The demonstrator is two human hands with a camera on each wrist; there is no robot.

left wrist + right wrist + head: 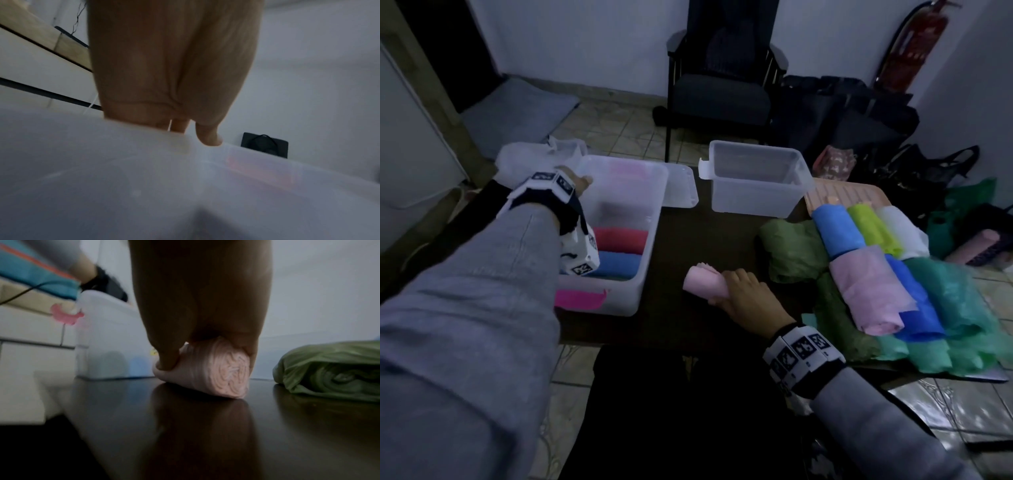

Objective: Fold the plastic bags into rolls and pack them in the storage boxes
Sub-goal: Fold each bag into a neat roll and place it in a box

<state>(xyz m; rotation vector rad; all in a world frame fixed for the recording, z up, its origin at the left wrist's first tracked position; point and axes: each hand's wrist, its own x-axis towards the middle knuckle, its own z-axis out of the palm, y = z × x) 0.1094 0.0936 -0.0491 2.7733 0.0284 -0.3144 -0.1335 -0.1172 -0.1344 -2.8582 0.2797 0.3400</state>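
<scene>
A dark armchair (717, 85) is seen against the far wall, with a red fire extinguisher (914, 44) mounted at its right. Dark bags (859, 116) are heaped on the tiled floor (619, 130).

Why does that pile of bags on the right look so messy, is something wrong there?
Nothing looks broken or spilled. The teal-green bags droop past the table edge on the right, under other rolls, so that pile looks untidy. The right hand holds a neat pink roll; the left hand grips the storage box rim.
</scene>
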